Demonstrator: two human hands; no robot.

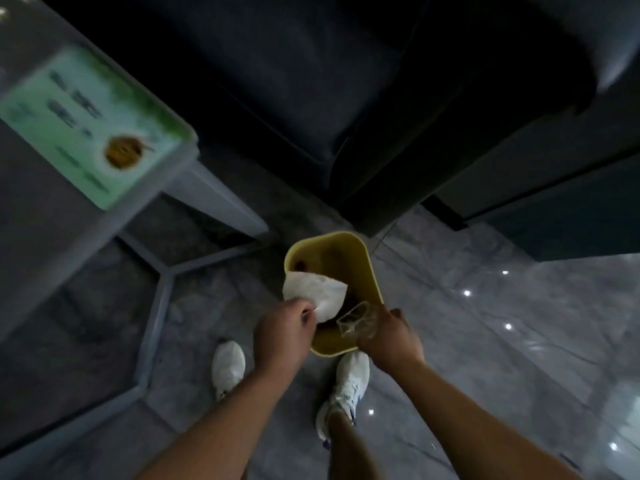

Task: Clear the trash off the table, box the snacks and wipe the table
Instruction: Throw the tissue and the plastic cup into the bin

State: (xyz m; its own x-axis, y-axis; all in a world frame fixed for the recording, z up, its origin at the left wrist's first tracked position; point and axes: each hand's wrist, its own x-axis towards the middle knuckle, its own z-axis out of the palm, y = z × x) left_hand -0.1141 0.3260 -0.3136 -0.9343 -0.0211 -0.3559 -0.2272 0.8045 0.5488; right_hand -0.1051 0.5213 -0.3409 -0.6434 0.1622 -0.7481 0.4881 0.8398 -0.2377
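Observation:
A yellow trash bin (372,275) stands on the floor just beyond my feet. My left hand (282,336) pinches a crumpled white tissue (313,292) over the bin's near left rim. My right hand (391,341) grips a clear plastic cup (356,322), tilted with its mouth toward the bin's opening. Something dark lies at the bottom of the bin. On the grey table (45,244) at the left sits a green and white snack box (86,123), blurred.
A dark sofa (381,98) fills the top of the view, right behind the bin. The table's grey leg frame (156,306) runs along the floor at my left. My white shoes (228,367) stand on glossy grey marble tiles (502,341).

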